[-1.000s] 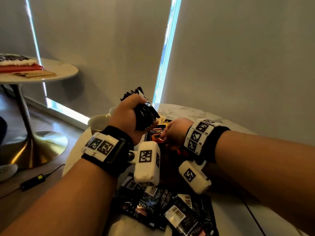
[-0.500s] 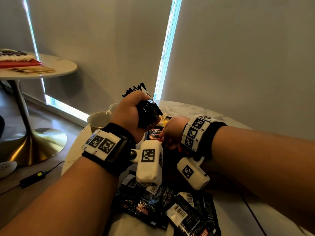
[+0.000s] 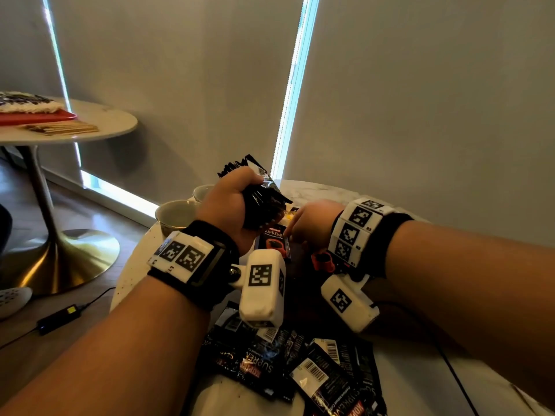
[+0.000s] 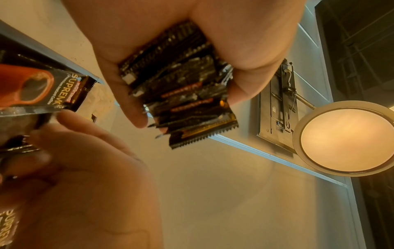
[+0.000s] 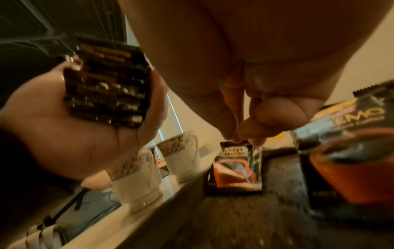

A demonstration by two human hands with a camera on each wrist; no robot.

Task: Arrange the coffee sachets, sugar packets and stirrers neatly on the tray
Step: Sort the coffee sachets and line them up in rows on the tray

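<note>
My left hand [image 3: 228, 205] grips a thick stack of black coffee sachets [image 3: 261, 199], held upright above the left side of the dark tray [image 3: 300, 283]. The stack's crimped ends [image 4: 181, 94] stick out of the fist. My right hand [image 3: 312, 223] reaches down onto the tray. Its bunched fingertips [image 5: 238, 138] pinch the top edge of a single sachet [image 5: 236, 168] lying flat there, printed with a red cup. A second sachet [image 5: 351, 151] lies close under my right wrist.
Two white cups [image 3: 177, 216] stand just left of the tray rim [image 5: 170, 202]. Several loose black sachets [image 3: 270, 361] are heaped on the marble table's near edge. Something yellow [image 5: 277, 136] lies beyond the tray. A side table [image 3: 90, 124] stands far left, with a cable [image 3: 60, 313] on the floor.
The right hand has edged slightly farther over the tray toward the single sachet. The left hand keeps the stack raised in about the same place.
</note>
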